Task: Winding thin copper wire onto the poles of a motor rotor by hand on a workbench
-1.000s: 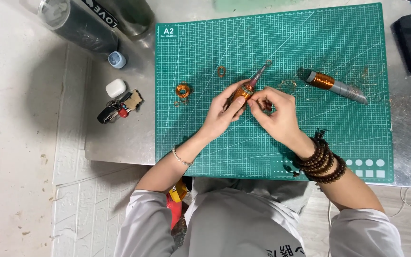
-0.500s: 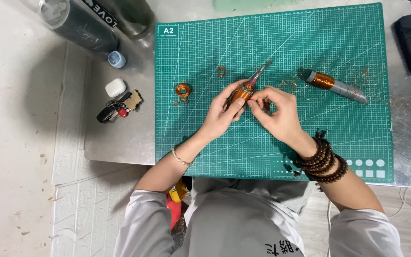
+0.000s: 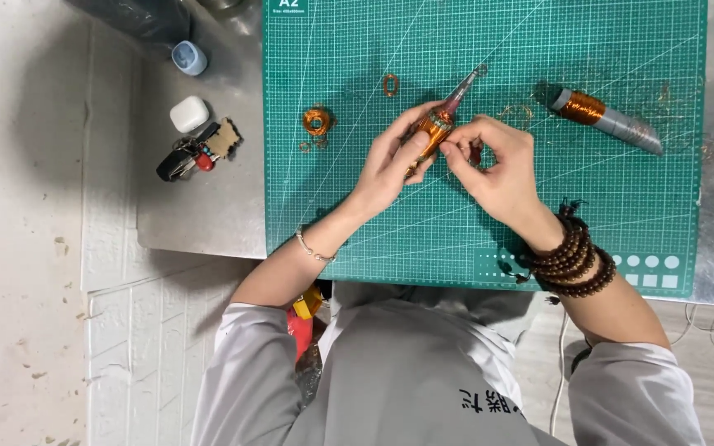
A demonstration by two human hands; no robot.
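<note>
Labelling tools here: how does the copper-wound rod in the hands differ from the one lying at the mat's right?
The held rod is gripped by the left hand and pinched by the right hand, off the green mat; the lying rod rests untouched on it. The held rod's tip points up-right, while the lying rod slants down-right. Both are grey and carry an orange copper winding.

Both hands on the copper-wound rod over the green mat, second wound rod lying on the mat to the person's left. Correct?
Not quite. The second wound rod lies on the green mat to the person's right, not left, as the head view shows. The rest holds: the left hand and right hand are both on the copper-wound rod over the mat.
</note>
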